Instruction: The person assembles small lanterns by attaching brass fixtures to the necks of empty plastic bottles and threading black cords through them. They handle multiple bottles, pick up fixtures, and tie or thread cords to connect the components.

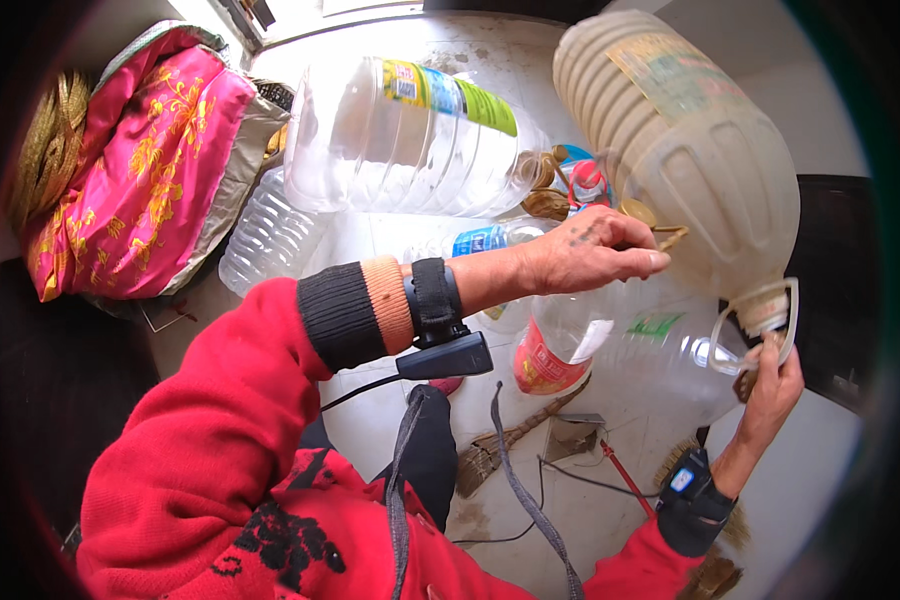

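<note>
A large cloudy ribbed plastic bottle (715, 190) is tilted, neck down, at the right. My right hand (773, 385) is closed at its neck, beside the white loop handle (793, 320). Reaching across the middle, my left hand (600, 250) has its thumb and forefinger pinched together. A thin yellow-brown strip (673, 237) shows at its fingertips; what it belongs to is hard to make out. Behind that hand lies a big clear bottle (350, 150) with a green and yellow label. Below it stands a clear bottle with a red label (550, 362), next to another clear bottle (660, 370).
A bulging pink bag with gold flowers (150, 170) sits at the left, near a ribbed clear bottle (270, 235). A blue-labelled bottle (485, 238) lies behind my left wrist. On the floor are a straw broom (485, 460), a red stick (625, 478) and a dark cable (545, 500).
</note>
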Available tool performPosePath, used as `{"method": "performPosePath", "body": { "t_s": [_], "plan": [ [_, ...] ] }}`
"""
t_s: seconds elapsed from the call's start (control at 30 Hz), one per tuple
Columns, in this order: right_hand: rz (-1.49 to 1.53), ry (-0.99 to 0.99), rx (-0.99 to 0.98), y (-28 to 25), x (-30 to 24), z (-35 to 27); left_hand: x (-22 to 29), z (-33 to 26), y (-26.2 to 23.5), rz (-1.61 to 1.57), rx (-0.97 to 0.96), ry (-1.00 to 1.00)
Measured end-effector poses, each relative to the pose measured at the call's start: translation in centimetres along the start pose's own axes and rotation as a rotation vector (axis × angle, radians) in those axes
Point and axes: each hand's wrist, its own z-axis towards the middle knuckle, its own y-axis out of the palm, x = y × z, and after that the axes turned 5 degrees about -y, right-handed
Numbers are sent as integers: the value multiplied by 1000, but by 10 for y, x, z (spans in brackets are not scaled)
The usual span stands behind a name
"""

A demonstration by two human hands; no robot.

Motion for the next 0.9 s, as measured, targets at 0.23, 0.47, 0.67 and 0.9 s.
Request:
{"method": "performPosePath", "body": {
  "t_s": [0.23, 0.47, 0.67, 0.9],
  "plan": [
    [-392, -369, -85, 37, -16, 28, 17, -3, 20, 91, -118, -44],
    [-433, -350, -236, 101, -2, 28, 1, 0, -2, -94, 25, 2],
    [-400, -204, -415, 155, 6, 7, -9, -27, -34, -47, 38, -253],
    [-350, -355, -501, 180, -13, -15, -23, -46, -63, 291, -83, -241]
  ]
}}
